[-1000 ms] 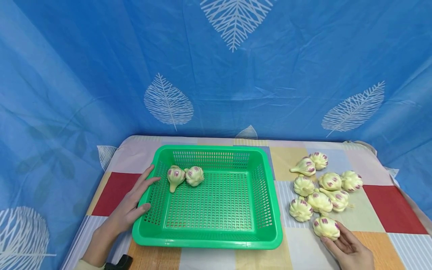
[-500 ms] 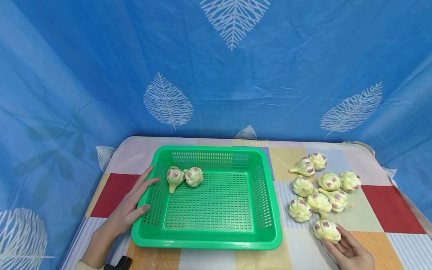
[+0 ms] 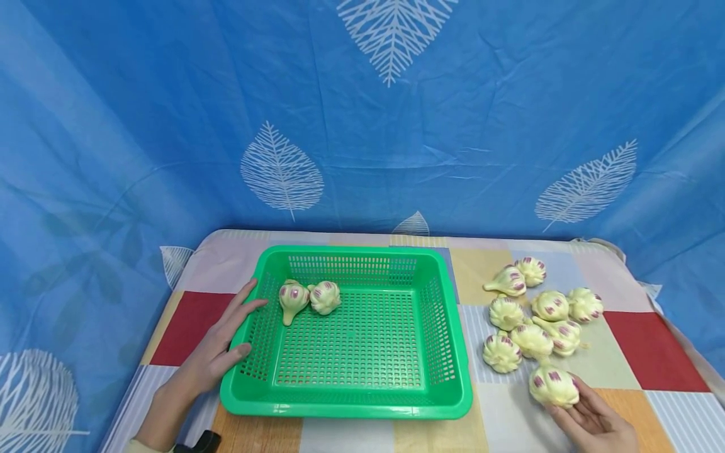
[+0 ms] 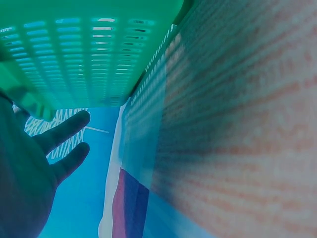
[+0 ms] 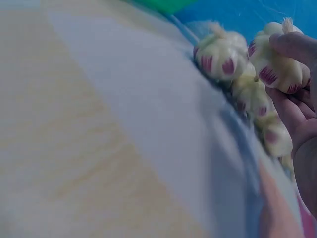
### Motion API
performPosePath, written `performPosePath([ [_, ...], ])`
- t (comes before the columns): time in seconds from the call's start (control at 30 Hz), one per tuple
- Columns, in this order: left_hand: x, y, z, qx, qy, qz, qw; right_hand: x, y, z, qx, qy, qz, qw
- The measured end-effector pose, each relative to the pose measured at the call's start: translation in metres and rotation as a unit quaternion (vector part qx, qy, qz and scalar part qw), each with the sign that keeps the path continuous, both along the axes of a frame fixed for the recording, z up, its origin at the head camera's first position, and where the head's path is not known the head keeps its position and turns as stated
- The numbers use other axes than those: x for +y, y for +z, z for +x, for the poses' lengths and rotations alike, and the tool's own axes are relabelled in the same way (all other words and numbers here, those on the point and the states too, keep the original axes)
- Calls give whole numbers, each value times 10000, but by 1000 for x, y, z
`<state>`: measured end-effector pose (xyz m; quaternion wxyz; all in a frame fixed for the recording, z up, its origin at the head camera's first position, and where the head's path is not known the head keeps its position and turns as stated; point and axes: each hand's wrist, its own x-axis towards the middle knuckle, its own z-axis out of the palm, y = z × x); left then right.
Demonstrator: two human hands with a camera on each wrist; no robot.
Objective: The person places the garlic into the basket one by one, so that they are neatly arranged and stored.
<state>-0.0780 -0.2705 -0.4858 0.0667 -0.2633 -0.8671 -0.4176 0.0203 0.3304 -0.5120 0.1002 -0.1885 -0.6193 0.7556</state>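
In the head view my right hand (image 3: 595,420) pinches a garlic bulb (image 3: 554,386), pale with purple streaks, between thumb and fingers. The right wrist view shows that bulb (image 5: 278,58) held above the tablecloth, stem upward. Just beyond it lies a loose cluster of several garlic bulbs (image 3: 531,341). My left hand (image 3: 205,355) rests at the left rim of a green perforated basket (image 3: 345,410), thumb and fingertips over the edge. Seen from the left wrist, two fingers (image 4: 72,161) extend straight beside the basket's outer wall. Two garlic bulbs (image 3: 325,297) sit inside, at the back left.
A patchwork tablecloth (image 3: 646,343) covers the table under basket and bulbs. Blue curtains (image 3: 362,157) with white leaf prints hang behind and at both sides. A dark wrist strap (image 3: 201,442) shows at the left wrist, near the bottom edge.
My right hand has shifted slightly right with the garlic bulb, which now looks a little larger and farther from the cluster. The left hand and basket stay where they were.
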Motion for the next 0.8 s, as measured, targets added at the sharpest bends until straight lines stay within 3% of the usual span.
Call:
performPosePath([
  [0.1, 0, 1, 0, 8, 0, -9, 10000, -2, 7, 0, 676, 470, -148, 9965],
  [0.2, 1, 2, 0, 33, 15, -1, 10000, -9, 15, -3, 1254, 540, 262, 9903],
  [0.33, 1, 2, 0, 52, 22, 2, 10000, -16, 26, -5, 1421, 625, 689, 9855],
  [0.43, 1, 2, 0, 33, 22, 0, 10000, -19, 33, -9, 1324, 951, 965, 9819],
  [0.57, 1, 3, 0, 4, 35, -23, 10000, -25, 40, -19, 1589, 1694, 1161, 9657],
  [0.8, 1, 3, 0, 54, 55, -71, 9999, -43, 52, -43, 2242, 2879, 1142, 9240],
])
